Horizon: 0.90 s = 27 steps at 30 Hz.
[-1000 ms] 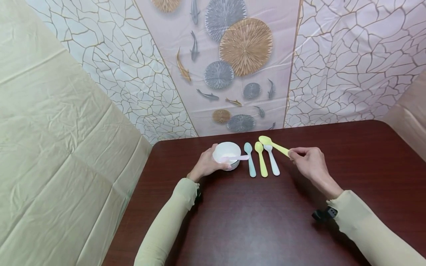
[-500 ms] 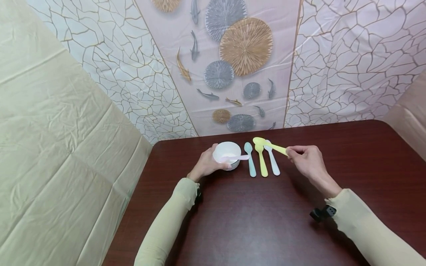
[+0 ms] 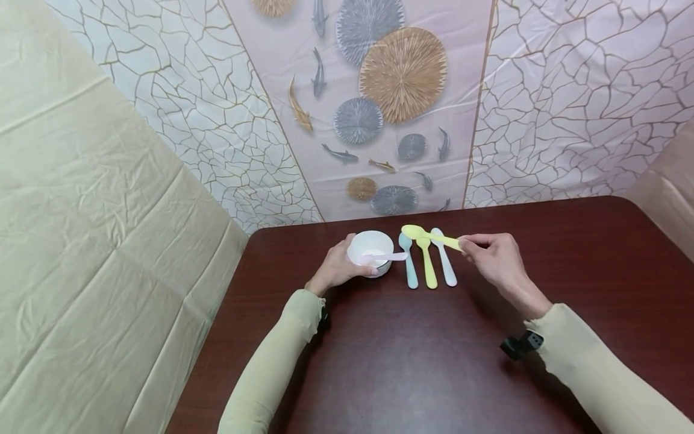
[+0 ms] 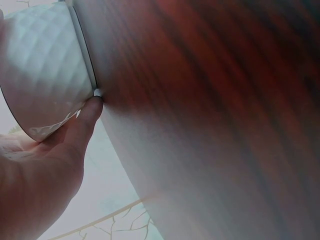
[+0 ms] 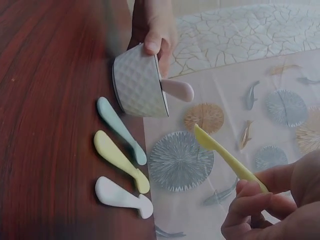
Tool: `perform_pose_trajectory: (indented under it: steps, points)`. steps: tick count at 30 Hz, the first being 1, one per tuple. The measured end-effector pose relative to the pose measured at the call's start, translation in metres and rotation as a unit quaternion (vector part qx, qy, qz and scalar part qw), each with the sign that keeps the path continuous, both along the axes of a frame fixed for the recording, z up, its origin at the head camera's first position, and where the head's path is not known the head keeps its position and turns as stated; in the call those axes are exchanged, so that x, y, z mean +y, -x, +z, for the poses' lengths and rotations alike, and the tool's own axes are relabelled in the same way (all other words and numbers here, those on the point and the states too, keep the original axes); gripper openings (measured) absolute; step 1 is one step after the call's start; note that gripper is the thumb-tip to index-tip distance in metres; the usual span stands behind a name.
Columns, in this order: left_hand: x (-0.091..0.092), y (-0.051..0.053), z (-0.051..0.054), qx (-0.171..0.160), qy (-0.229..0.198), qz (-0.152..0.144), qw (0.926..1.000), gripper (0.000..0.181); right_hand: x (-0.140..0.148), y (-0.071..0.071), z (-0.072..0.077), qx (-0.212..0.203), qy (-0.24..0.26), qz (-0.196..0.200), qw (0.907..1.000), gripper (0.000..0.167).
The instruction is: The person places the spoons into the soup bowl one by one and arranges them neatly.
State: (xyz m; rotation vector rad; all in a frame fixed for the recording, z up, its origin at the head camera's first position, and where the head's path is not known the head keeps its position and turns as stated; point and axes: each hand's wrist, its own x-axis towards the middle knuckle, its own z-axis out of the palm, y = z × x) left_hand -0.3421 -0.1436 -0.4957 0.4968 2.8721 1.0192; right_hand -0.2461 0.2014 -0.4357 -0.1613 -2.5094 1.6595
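Observation:
My left hand grips a small white bowl near the back edge of the table, its thumb at the rim. A diamond relief covers the bowl's outside in the left wrist view. A pale pink spoon leans in the bowl, handle out over the rim. My right hand pinches the handle end of a yellow spoon, raised above the table with its head pointing left. Below it lie a light blue spoon, another yellow spoon and a white spoon, side by side.
The dark reddish-brown table ends just behind the bowl and spoons. A patterned cloth with fish and round motifs hangs behind it. Beige cloth covers the left side.
My right hand has moved left with the yellow spoon, whose head has passed from above the white spoon to above the light blue one. My left hand has stayed on the bowl.

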Motion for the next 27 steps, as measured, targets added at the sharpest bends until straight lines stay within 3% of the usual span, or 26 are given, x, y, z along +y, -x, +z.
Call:
perform_pose_trajectory:
  steps: [14, 27]
  points:
    - [0.001, 0.001, 0.0, -0.003, -0.009, -0.003, 0.9999, 0.094, -0.013, 0.006, 0.003, 0.002, 0.012, 0.017, 0.9998, 0.034]
    - [-0.001, 0.001, -0.001, -0.009, 0.001, -0.001, 1.0, 0.098, -0.025, 0.014, 0.0, -0.004, 0.008, 0.009, 0.9999, 0.031]
